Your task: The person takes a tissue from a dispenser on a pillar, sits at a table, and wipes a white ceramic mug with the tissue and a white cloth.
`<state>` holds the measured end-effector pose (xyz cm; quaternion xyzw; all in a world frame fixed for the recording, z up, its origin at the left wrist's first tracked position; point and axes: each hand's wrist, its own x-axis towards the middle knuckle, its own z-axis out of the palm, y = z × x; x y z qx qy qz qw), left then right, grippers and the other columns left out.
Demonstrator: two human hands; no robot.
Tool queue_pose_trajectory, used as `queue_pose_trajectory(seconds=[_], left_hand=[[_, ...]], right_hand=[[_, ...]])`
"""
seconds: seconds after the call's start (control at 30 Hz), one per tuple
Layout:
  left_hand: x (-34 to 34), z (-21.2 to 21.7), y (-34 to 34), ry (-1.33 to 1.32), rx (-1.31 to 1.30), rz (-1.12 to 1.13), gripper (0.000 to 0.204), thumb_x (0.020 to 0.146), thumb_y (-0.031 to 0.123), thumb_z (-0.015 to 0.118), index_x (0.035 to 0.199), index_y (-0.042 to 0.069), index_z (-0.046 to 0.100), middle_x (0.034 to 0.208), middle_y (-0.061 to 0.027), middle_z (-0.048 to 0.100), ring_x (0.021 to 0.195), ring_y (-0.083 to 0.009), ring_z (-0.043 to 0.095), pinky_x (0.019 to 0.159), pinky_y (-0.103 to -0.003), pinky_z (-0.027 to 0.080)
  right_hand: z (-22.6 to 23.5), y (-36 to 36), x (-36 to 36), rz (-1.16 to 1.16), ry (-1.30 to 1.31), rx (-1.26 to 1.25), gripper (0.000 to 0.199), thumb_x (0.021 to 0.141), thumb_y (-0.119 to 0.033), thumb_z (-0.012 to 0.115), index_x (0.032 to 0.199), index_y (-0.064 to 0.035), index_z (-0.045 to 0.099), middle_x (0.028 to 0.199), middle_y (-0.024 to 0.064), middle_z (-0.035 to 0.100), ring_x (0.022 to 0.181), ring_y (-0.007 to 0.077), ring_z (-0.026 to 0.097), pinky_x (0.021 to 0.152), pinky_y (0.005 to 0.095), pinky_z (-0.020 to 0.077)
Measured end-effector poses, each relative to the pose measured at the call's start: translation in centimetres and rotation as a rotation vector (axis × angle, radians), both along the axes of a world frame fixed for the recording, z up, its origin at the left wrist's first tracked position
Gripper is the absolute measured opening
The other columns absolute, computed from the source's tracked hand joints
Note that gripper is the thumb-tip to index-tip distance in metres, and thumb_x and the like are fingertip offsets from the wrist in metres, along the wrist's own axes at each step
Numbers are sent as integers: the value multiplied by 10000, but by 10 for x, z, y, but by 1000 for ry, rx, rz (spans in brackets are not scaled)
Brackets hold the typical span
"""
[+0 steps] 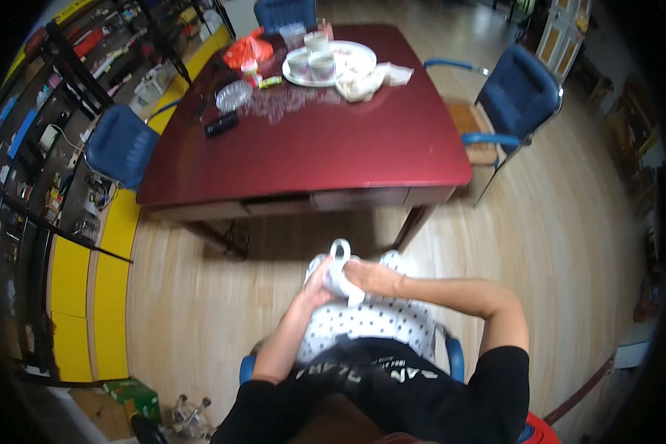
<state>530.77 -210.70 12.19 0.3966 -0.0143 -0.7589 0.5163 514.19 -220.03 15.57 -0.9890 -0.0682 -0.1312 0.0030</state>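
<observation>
Over my lap, my left hand (318,286) is wrapped round a white mug (336,280). The mug is tilted, and its looped handle points away from me. My right hand (371,277) is closed against the mug's right side, with its fingertips hidden at or inside the mouth. A limp white piece (356,297), like a cloth or tissue, hangs out below the right fingers. Whether it is cloth or paper cannot be told.
Ahead stands a dark red table (333,148). On it are a white tray (359,53) with several cups, a crumpled cloth (361,87), a red plastic bag (247,52), a clear dish (234,96) and a black object (221,124). Blue chairs (522,92) flank it; cluttered shelves line the left.
</observation>
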Motion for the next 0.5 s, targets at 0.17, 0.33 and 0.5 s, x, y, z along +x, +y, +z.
queue_pose_trajectory(seconds=[0.17, 0.33, 0.5], left_hand=[[6, -3, -2, -73, -196, 246, 300, 844, 348, 501, 984, 85, 535, 934, -68, 591, 867, -182, 575, 785, -348, 471], [-9, 11, -1, -167, -197, 433, 287, 844, 318, 511, 980, 68, 540, 879, -50, 590, 795, -150, 574, 710, -289, 474], [-4, 6, -16, -202, -370, 488, 289, 861, 309, 473, 973, 52, 542, 858, -56, 589, 748, -137, 568, 661, -256, 461]], right_hand=[[-22, 55, 18, -349, -188, 484, 382, 680, 2, 469, 1058, 61, 473, 1061, 229, 524, 1072, 332, 466, 967, 371, 312], [12, 69, 52, -655, -139, 1633, 417, 649, 109, 426, 1048, 13, 495, 953, 164, 567, 949, 276, 530, 807, 338, 417], [58, 55, 62, -796, -300, 2248, 456, 708, 107, 384, 1153, 9, 413, 1059, 129, 521, 997, 217, 506, 825, 292, 410]])
